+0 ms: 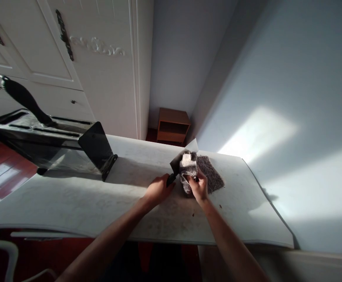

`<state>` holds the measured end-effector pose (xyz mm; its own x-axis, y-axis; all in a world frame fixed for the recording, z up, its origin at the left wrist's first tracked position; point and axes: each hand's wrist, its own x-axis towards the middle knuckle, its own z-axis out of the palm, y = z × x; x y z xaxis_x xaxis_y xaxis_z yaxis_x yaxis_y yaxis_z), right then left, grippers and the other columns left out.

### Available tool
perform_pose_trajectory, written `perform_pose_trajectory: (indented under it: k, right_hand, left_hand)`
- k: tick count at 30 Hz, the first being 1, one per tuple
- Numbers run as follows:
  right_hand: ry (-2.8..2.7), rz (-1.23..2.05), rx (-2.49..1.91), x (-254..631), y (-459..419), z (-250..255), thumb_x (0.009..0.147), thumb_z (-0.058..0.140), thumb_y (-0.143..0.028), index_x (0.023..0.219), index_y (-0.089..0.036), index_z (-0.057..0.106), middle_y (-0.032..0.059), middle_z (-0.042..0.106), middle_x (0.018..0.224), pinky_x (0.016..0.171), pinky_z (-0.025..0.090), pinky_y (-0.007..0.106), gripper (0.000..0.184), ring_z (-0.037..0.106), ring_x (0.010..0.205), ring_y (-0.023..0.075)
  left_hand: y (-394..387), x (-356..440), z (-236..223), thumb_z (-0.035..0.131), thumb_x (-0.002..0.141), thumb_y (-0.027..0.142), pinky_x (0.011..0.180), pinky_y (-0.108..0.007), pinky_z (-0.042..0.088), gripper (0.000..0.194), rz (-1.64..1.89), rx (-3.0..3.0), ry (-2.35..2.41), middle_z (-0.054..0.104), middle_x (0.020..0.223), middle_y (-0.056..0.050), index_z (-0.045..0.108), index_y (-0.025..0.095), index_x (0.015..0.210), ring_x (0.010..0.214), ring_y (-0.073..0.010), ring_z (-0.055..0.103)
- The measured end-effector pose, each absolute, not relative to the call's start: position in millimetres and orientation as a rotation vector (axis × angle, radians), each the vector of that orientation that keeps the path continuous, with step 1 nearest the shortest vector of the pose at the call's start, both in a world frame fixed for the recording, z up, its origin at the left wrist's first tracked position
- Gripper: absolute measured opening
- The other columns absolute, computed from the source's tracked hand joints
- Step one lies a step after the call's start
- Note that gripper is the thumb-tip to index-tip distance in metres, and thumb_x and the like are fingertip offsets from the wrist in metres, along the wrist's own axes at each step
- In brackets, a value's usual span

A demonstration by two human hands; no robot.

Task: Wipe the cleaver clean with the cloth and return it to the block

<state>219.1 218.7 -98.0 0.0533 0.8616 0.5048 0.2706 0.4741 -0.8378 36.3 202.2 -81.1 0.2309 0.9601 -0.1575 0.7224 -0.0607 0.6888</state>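
Broad-bladed knife point(176, 161), over the counter point(85, 203): thin, flat, pale-glinting blade; black handle gripped in the left hand point(159, 188). Shaggy grey-brown cloth point(189, 169), bunched at the blade, pinched in the right hand point(199, 187). Knife probably stiff, moderately heavy, slick-faced, sharp; best held by its handle. Cloth presumably light, limp.

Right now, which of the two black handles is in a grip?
The short handle of the broad blade, in the left grip beside the cloth; the other handle slants up from the slotted rack, with no grip on it.
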Motion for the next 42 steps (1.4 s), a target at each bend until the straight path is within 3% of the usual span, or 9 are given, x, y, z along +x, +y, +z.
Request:
perform_pose_trajectory:
  k: [7, 16, 22, 28, 34, 42]
  right_hand:
    - [-1.831, 0.370, -0.947, 208, 212, -86, 0.084, 0.061, -0.019, 0.098, -0.024, 0.070, 0.0069, 0.062, 0.109, 0.091, 0.044, 0.038, 0.018, 0.055, 0.103, 0.0238]
    - [-2.063, 0.100, -1.021, 203, 213, -94, 0.081, 0.063, -0.024, 0.121, -0.026, 0.063, 0.0089, 0.056, 0.114, 0.094, 0.044, 0.042, 0.040, 0.052, 0.106, 0.0267]
    - [-1.883, -0.013, -1.079, 212, 221, -96, 0.083, 0.056, -0.018, 0.129, -0.027, 0.058, 0.0105, 0.052, 0.119, 0.098, 0.042, 0.046, 0.047, 0.050, 0.112, 0.0286]
    - [-1.695, -0.068, -1.279, 231, 234, -100, 0.082, 0.050, -0.022, 0.129, -0.024, 0.056, 0.0105, 0.046, 0.138, 0.108, 0.032, 0.051, 0.048, 0.041, 0.129, 0.0308]
    - [-1.584, 0.041, -1.406, 244, 241, -104, 0.085, 0.047, -0.029, 0.132, -0.021, 0.055, 0.0105, 0.043, 0.145, 0.114, 0.024, 0.051, 0.049, 0.034, 0.138, 0.0294]
    - [-1.479, 0.253, -1.361, 247, 249, -110, 0.083, 0.051, -0.027, 0.128, -0.021, 0.059, 0.0083, 0.044, 0.146, 0.117, 0.024, 0.047, 0.046, 0.033, 0.139, 0.0262]
  left_hand:
    - [199, 41, -85, 0.046, 0.092, 0.036, 0.068, -0.030, 0.044, 0.025, 0.404, 1.919, 1.572, 0.070, 0.095, -0.014, 0.057, 0.016, 0.102, 0.086, -0.0264, 0.068]
    - [196, 43, -85, 0.041, 0.092, 0.022, 0.074, -0.032, 0.047, 0.027, 0.348, 1.941, 1.605, 0.069, 0.100, -0.016, 0.054, 0.011, 0.112, 0.091, -0.0270, 0.068]
    - [194, 42, -82, 0.046, 0.091, 0.036, 0.069, -0.031, 0.046, 0.026, 0.333, 1.975, 1.597, 0.070, 0.095, -0.013, 0.058, 0.017, 0.105, 0.086, -0.0274, 0.069]
    - [192, 39, -75, 0.051, 0.088, 0.035, 0.066, -0.028, 0.044, 0.019, 0.340, 1.966, 1.558, 0.070, 0.089, -0.009, 0.061, 0.020, 0.095, 0.080, -0.0244, 0.068]
    - [194, 36, -76, 0.052, 0.084, 0.031, 0.061, -0.027, 0.038, 0.014, 0.400, 1.947, 1.465, 0.068, 0.080, -0.006, 0.060, 0.020, 0.082, 0.073, -0.0205, 0.064]
    - [198, 33, -79, 0.056, 0.079, 0.030, 0.057, -0.025, 0.034, 0.014, 0.473, 1.856, 1.425, 0.064, 0.072, -0.003, 0.055, 0.018, 0.072, 0.066, -0.0162, 0.058]
